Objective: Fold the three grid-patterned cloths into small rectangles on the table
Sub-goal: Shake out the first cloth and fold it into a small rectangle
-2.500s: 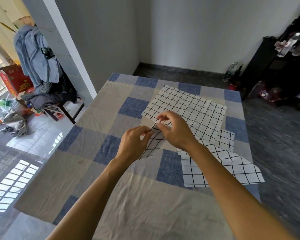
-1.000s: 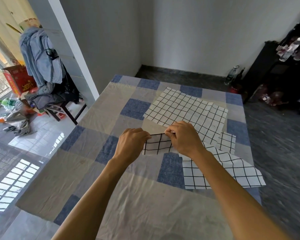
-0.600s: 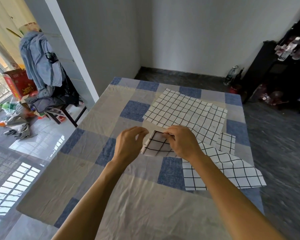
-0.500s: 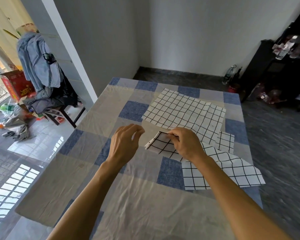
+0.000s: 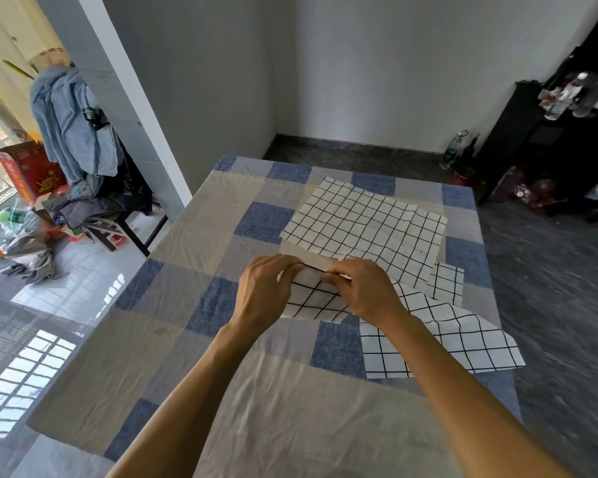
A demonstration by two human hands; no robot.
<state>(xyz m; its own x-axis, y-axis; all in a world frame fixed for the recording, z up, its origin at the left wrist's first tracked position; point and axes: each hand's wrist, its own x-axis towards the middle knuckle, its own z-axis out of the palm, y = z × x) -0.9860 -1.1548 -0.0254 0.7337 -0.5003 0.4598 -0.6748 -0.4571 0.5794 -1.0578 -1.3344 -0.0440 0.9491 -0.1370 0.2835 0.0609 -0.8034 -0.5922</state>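
The small grid-patterned cloth (image 5: 313,300) is being held at the middle of the worktop (image 5: 201,343), which is covered by a tablecloth of blue, grey and beige squares. It is being pinched along its far edge by both hands: the left hand (image 5: 265,293) is closed on its left end, and the right hand (image 5: 366,291) is closed on its right end, so that each grip is clamped on the fabric. The near part of the cloth is lying on the tablecloth between the wrists.

Just beyond the hands, a larger grid-patterned cloth (image 5: 366,224) is lying spread flat, its near edge close to the fingertips. To the right, a third grid-patterned cloth (image 5: 463,334) with wider squares is lying partly under the right forearm and reaching the right edge of the worktop. A small grid-patterned patch (image 5: 447,281) is showing between the two; which cloth it belongs to cannot be told.
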